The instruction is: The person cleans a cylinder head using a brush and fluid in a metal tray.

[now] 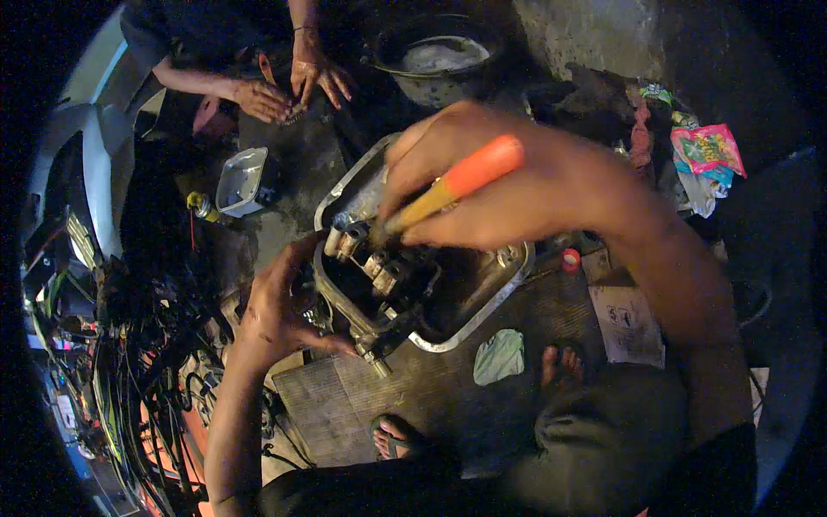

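Hands work together on a metal engine part lying on the floor mat. The right hand is closed around a screwdriver with an orange handle, its tip down among the fittings at the part's ten o'clock corner. The left hand curls over the part's nine o'clock edge, steadying it. Loosening or prying a fitting appears to be the step in hand; the next move likely calls for firm bracing and a well-seated tip. At twelve o'clock, another person's hands rest by a dark bowl.
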Tool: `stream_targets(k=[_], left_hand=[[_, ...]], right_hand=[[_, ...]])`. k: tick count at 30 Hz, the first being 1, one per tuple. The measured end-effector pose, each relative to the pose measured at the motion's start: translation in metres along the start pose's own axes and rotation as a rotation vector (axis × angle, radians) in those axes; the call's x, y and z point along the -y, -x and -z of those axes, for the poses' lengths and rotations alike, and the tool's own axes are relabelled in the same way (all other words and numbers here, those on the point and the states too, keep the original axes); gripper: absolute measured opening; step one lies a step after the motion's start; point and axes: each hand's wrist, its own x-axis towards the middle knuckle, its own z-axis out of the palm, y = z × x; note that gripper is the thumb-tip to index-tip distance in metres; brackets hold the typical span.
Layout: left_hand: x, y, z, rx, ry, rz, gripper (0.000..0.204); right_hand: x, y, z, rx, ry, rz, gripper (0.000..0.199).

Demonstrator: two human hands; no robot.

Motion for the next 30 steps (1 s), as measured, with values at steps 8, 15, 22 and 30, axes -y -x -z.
stream_targets(k=[8,15,22,30], left_hand=[[-0.002,-0.001,0.001,0.013,0.042,0.019,0.117],[0.004,0.005,0.0,0.002,0.02,0.048,0.117],[0.015,0.009,-0.006,-0.046,0.115,0.063,0.117],[0.0,0.001,0.0,-0.061,-0.134,-0.076,0.116]], right_hand=[[-0.006,0.003,-0.009,-0.005,0.002,-0.036,0.024],[-0.005,0.033,-0.02,-0.148,-0.409,-0.345,0.028],[-0.038,0.045,-0.02,-0.235,-0.417,-0.427,0.033],[-0.055,0.051,-0.029,-0.305,-0.356,-0.414,0.025]])
